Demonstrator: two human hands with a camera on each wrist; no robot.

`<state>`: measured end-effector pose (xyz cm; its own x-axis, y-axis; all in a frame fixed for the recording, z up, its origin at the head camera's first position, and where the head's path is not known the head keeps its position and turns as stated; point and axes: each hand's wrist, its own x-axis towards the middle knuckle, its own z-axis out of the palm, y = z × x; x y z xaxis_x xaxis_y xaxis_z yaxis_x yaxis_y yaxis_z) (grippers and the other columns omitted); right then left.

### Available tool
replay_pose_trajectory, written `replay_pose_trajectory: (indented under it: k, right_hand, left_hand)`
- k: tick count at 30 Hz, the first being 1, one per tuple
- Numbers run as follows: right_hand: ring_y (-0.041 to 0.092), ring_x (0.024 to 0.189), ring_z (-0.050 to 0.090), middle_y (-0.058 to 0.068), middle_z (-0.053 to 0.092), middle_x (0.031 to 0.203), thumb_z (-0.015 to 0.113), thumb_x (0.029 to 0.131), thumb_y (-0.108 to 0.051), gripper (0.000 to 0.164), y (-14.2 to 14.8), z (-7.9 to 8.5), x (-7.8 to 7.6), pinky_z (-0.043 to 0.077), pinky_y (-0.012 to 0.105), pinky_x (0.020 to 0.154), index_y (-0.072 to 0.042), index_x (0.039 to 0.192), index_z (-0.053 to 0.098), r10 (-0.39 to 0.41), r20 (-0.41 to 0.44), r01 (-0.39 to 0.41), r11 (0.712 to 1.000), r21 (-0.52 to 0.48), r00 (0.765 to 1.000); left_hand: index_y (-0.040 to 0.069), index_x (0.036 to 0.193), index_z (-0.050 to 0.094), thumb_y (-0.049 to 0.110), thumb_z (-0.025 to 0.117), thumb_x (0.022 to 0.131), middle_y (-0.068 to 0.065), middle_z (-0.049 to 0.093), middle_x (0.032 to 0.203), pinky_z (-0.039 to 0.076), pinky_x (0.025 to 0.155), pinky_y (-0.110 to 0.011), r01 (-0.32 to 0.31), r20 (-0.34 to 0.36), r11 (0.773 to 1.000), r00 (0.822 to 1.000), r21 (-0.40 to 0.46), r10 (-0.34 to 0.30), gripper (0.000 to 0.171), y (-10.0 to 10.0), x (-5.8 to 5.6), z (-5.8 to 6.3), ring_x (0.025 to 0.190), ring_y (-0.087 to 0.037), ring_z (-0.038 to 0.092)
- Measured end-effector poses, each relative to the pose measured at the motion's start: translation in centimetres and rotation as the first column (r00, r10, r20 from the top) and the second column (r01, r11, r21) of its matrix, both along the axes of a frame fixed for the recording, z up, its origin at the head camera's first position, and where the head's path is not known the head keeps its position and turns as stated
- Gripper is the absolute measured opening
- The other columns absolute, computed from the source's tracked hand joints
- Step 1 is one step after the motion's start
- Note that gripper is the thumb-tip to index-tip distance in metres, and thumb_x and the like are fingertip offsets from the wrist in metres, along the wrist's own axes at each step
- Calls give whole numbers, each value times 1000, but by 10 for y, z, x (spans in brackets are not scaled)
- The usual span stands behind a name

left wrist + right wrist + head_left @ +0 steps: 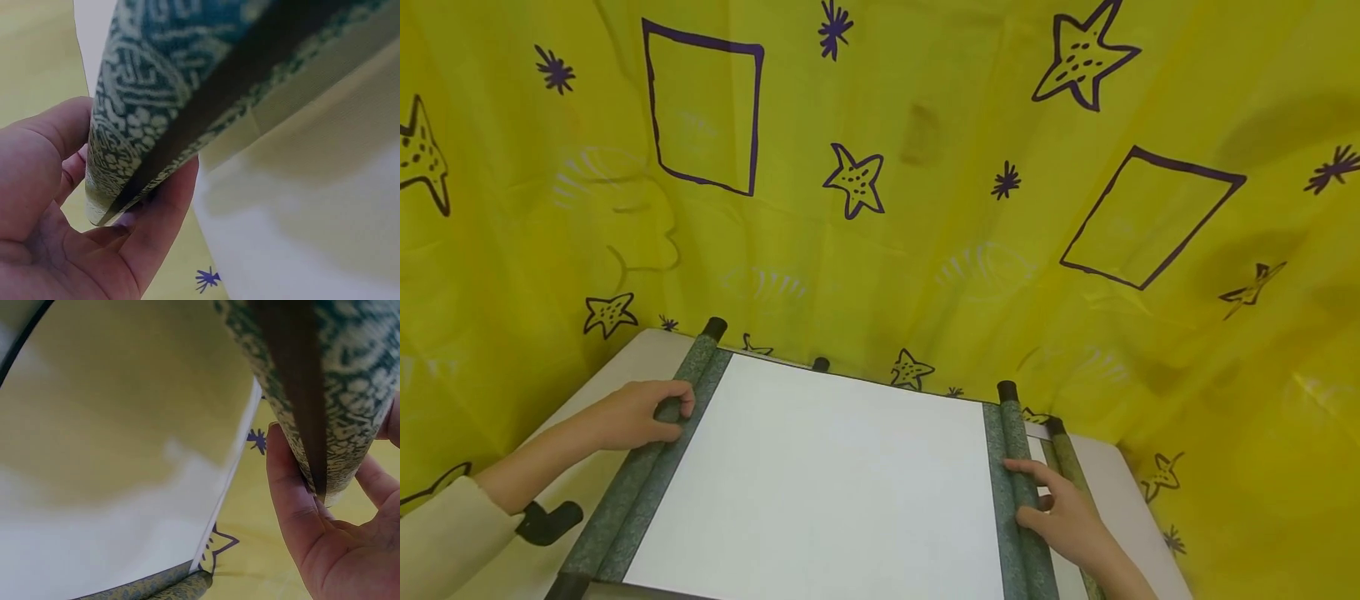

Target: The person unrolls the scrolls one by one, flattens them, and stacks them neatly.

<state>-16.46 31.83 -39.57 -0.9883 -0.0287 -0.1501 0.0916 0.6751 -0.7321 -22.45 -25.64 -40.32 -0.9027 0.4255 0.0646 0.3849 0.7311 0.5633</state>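
Note:
A scroll with blank white paper (820, 483) is spread between my two hands. Green patterned fabric covers its left roller (700, 354) and its right roller (1011, 433), each tipped with a black knob. My left hand (643, 415) grips the left roller about midway along, thumb and fingers curled round it. On the opposite side, my right hand (1071, 512) holds the right roller between thumb and fingers. Both wrist views show the fingers wrapped round the patterned fabric (140, 81), where a dark brown strip runs lengthwise. The scroll's near edge runs partly out of the head view.
Beneath and to the right, a second patterned roller (1071, 458) lies on the white table (1120, 483). A black knob (822, 364) shows behind the scroll's far edge. Yellow cloth (925, 275) printed with purple stars and rectangles hangs around the table. A black object (550, 523) is at my left wrist.

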Motion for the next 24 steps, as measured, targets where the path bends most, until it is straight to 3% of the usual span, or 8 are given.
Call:
replay_pose_trajectory:
  k: [4,8,15,24]
  right_hand:
    - [21,68,53,21,46,146,68,82,0,65,0,-5,-2,44,32,54,-20,142,54,5,7,-5,1000,25,1000]
    - [19,65,51,19,47,145,68,82,-1,64,0,-12,-7,42,31,53,-21,142,54,14,7,-15,999,40,1000]
    - [18,65,50,19,46,147,67,81,1,63,3,-25,-19,44,30,54,-18,139,56,31,-19,-31,999,23,999]
    - [19,64,51,20,51,143,68,79,-1,62,1,-37,-34,43,31,52,-19,137,59,31,-32,-28,995,92,999]
  left_hand:
    - [17,98,58,12,76,84,1,60,94,39,63,-29,11,-31,1000,999,28,-10,23,-2,-3,-5,74,-15,47]
    - [19,100,61,16,78,84,-3,64,107,43,72,-34,-17,-41,999,999,31,18,23,-4,-11,-12,86,-20,51]
    - [16,103,64,19,78,86,-11,66,117,48,88,-58,-15,-12,996,1000,83,16,23,-1,-23,-19,114,-39,56]
    - [15,104,65,19,79,85,-16,64,121,47,89,-59,-25,24,998,999,65,24,24,2,-37,-31,114,-41,56]
